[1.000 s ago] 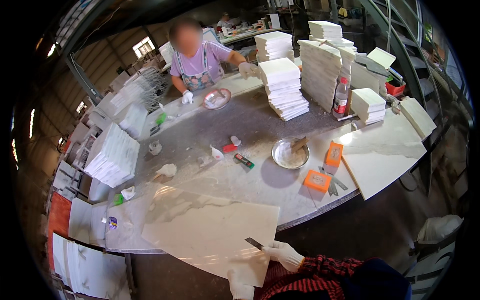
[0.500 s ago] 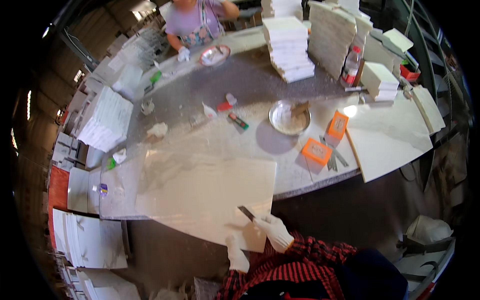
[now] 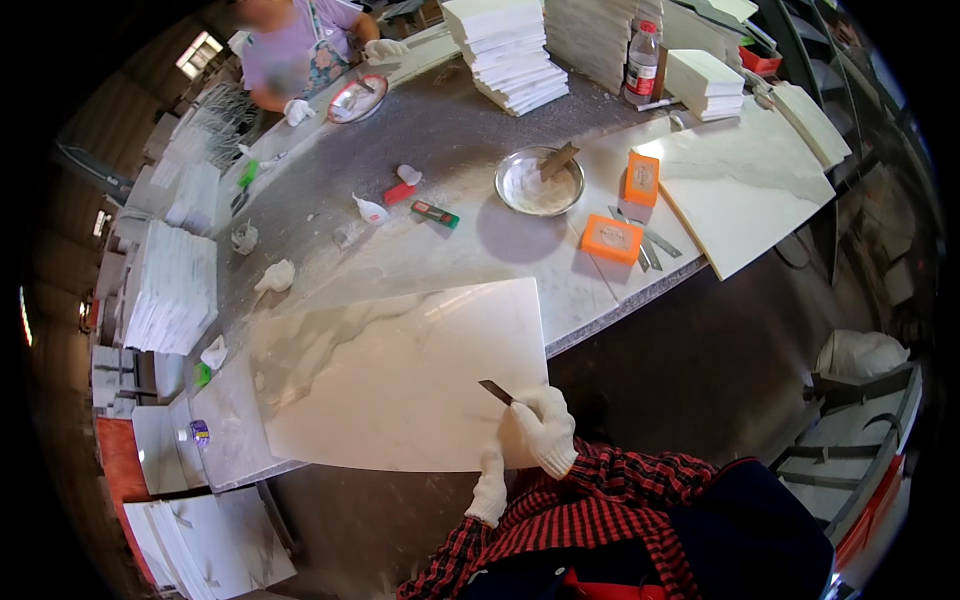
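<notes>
A white stone slab (image 3: 400,380) with grey veins lies on the worktable, its near part jutting past the table's front edge. My right hand (image 3: 546,430), in a white knit glove, is closed around a narrow dark metal blade (image 3: 495,391) that points up and left over the slab. That hand is at the slab's near right corner. My left hand (image 3: 487,490), gloved too, holds the slab's near edge just left of it, thumb side on top; its other fingers are hidden.
On the worktable (image 3: 480,245) are a steel bowl (image 3: 540,182) of pale paste, two orange boxes (image 3: 612,238), loose metal blades (image 3: 648,245) and a green-and-red box (image 3: 435,214). Stone stacks (image 3: 510,60) and a bottle (image 3: 642,65) stand behind. A co-worker (image 3: 300,55) stands across the table.
The view has shifted, and the tabletop things appear further left. My right hand has come closer to the slab's right edge, still with the blade. The co-worker's raised hand has come down.
</notes>
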